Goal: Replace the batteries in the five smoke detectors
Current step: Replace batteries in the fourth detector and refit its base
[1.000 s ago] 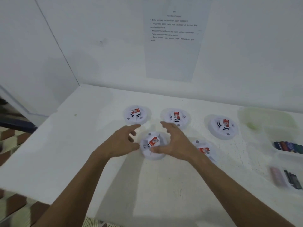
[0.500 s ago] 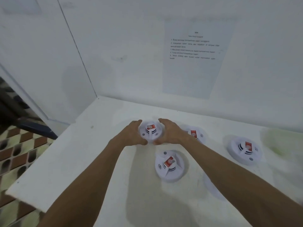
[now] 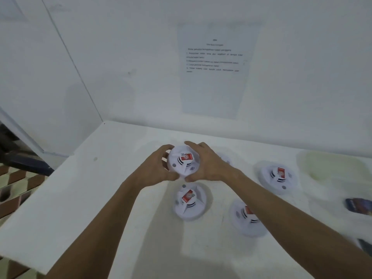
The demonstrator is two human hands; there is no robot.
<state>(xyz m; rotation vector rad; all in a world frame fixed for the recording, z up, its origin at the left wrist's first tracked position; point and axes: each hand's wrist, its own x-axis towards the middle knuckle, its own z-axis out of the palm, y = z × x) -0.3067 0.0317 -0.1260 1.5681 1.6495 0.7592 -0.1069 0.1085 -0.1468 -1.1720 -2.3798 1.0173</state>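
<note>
Several round white smoke detectors with red labels lie on the white table (image 3: 112, 198). My left hand (image 3: 155, 168) and my right hand (image 3: 207, 164) grip one smoke detector (image 3: 184, 161) between them from either side, fingers curled round its rim. Just below it sits a second detector (image 3: 189, 201). A third detector (image 3: 246, 217) is partly covered by my right forearm. A fourth detector (image 3: 277, 176) stands at the right. Another detector (image 3: 224, 158) is mostly hidden behind my right hand.
A pale green translucent container (image 3: 332, 164) stands at the back right. Dark batteries (image 3: 358, 206) lie at the right edge, with another dark item (image 3: 365, 245) lower down. An instruction sheet (image 3: 215, 67) hangs on the wall. The table's left edge drops to a tiled floor.
Both hands left the nearer detector, moved to the back-left one and closed round it. The detector now appears turned between my hands, and my view has shifted.
</note>
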